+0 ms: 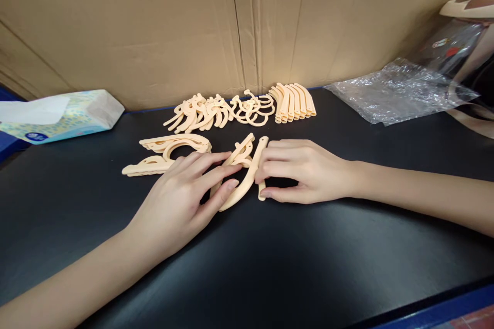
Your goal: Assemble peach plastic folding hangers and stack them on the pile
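My left hand (189,185) lies palm down with its fingers stretched out and apart, their tips on cream plastic folding-hanger parts. Under and just beyond those fingertips is a small hanger piece (243,151) with a hook. A curved hanger arm (247,177) slants between my two hands, close to the left thumb. My right hand (301,170) is closed, fingers and thumb pinching another hanger arm (261,191), whose lower end pokes out below; the rest is hidden. Left of them lies a stack of folded hangers (154,164), partly behind my left hand.
Along the back lie a pile of short curved parts (200,113), loose hooks (254,113) and a row of hanger arms (295,103). A tissue pack (85,113) is at left, a clear plastic bag (393,92) at right. A cardboard wall (154,25) stands behind the black table (309,267).
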Tool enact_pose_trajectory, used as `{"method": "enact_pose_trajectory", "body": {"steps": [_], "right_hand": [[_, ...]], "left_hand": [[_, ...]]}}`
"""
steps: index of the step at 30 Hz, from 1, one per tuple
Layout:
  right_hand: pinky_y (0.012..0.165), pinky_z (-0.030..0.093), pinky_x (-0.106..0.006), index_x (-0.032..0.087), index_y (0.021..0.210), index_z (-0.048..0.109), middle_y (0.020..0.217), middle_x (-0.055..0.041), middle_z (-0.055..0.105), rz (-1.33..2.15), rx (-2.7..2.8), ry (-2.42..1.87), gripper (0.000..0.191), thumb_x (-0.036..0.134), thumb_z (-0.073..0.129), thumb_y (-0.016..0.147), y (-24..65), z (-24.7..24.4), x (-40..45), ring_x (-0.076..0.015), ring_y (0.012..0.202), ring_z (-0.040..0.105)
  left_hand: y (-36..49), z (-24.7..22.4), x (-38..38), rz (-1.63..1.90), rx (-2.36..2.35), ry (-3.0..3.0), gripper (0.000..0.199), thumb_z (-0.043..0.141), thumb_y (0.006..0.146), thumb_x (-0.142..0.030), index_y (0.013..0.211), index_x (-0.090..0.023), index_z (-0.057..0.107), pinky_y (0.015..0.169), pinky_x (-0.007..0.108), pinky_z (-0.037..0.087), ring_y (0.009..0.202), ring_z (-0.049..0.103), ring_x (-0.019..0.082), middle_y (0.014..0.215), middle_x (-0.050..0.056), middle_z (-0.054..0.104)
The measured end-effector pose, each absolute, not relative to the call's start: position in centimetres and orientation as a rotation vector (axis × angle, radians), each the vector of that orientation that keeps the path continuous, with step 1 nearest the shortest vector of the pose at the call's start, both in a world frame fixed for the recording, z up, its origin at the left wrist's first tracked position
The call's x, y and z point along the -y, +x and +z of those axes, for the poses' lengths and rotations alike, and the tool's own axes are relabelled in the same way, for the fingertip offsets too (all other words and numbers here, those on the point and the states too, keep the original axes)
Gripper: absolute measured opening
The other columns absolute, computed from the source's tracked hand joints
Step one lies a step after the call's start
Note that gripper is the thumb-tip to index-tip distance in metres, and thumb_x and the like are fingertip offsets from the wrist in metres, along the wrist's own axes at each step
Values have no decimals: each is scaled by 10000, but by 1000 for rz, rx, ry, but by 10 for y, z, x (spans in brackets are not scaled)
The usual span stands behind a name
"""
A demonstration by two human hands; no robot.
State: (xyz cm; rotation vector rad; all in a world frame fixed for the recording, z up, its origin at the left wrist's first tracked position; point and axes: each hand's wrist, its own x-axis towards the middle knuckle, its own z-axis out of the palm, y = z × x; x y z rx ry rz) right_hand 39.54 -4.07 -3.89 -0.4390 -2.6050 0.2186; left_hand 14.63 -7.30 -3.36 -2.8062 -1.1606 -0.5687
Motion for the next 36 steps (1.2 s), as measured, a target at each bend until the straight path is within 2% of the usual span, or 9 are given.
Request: {"method": "enact_pose_trajectory", "body": {"steps": [3, 7, 15, 21, 36], "right_hand": [[748, 416, -282, 187, 880, 676, 848, -29, 667, 115, 2589, -449, 213, 302, 524, 974, 396, -40, 40, -147, 777, 540], [709, 375, -308, 177, 744, 663, 734, -28, 631, -47, 2503, -658, 324, 291, 478, 985, 397, -41, 39, -156, 705, 498], [840, 376, -363, 162, 714, 631, 770, -33, 615, -5, 2326, -1169, 324, 309, 499, 971, 398, -43, 31, -197, 812, 560], [875, 370, -380, 160, 753, 645, 785, -40, 621, 16, 2321, -1216, 327, 309, 470, 985, 398, -43, 31, -213, 847, 575], [843, 357, -346, 154, 785, 656, 793, -34, 616, 31, 2327, -1226, 292, 272, 476, 983, 398, -44, 30, -205, 845, 569]], "left_hand": [[146, -34, 74, -594, 1157, -2789, 330, 440, 1004, -324, 1163, -188, 695, 891, 468, 493, 1098, 623, 302, 1233, 103, 674], [148, -34, 74, -598, 1116, -2778, 307, 461, 994, -298, 1110, -182, 721, 866, 453, 498, 1053, 638, 289, 1220, 102, 683], [147, -36, 72, -658, 1099, -2776, 256, 505, 981, -251, 1094, -179, 722, 837, 427, 497, 1035, 650, 276, 1178, 90, 699], [144, -39, 69, -702, 1142, -2820, 229, 517, 979, -217, 1096, -222, 714, 882, 390, 492, 1067, 647, 233, 1205, 53, 691], [142, -38, 69, -642, 1147, -2823, 320, 438, 975, -157, 1113, -242, 713, 882, 372, 480, 1095, 635, 232, 1247, 24, 686]]}}
